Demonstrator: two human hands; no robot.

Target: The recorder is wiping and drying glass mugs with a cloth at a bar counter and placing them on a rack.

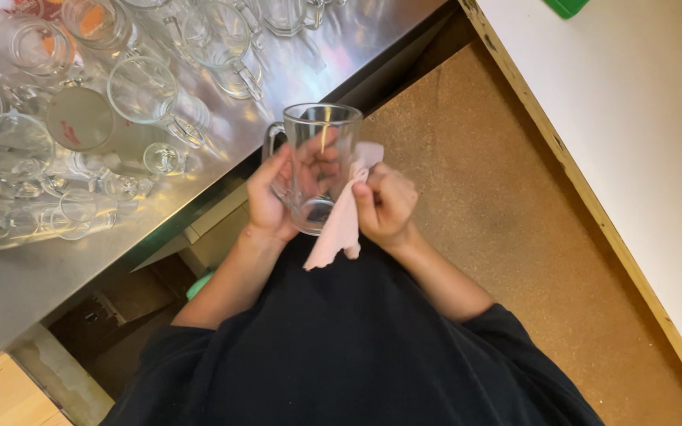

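My left hand (271, 197) grips a clear glass mug (321, 142) with a handle, held upright in front of my chest. My fingers wrap around its side and show through the glass. My right hand (388, 207) presses a pale pink cloth (341, 225) against the mug's right side; the cloth hangs down below the hand. Both hands are over the brown floor, just off the edge of the metal counter.
A shiny steel counter (294, 71) at the upper left carries several clear glass mugs (151, 95) and stemmed glasses (80, 209). A white table (641, 142) with a wooden edge runs along the right. Brown cork-like floor (499, 205) lies between them.
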